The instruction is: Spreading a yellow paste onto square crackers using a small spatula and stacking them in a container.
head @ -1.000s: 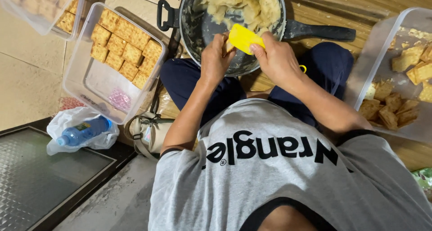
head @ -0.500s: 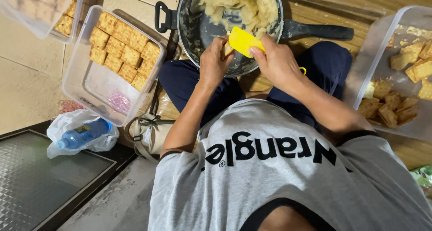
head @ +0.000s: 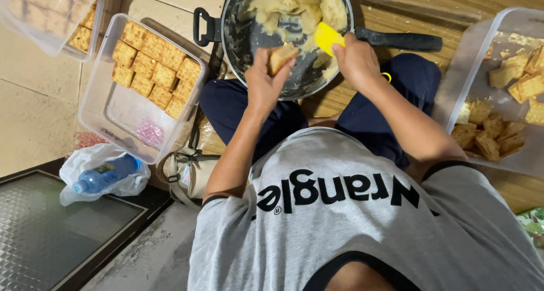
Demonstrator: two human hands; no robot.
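Left hand [head: 262, 81] now gripping tofu piece [head: 281, 56], right hand [head: 352, 58] gripping yellow scraper [head: 328, 37], pan [head: 249, 39] of paste [head: 283, 7]

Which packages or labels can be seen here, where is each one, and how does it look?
Plastic bottle: lower left, lying on a white plastic bag; clear blue with a dark label band.
Clear tub: left, rectangular, small dark label on its near wall.
Pink wrapped packet: inside that tub's near end, small and shiny.
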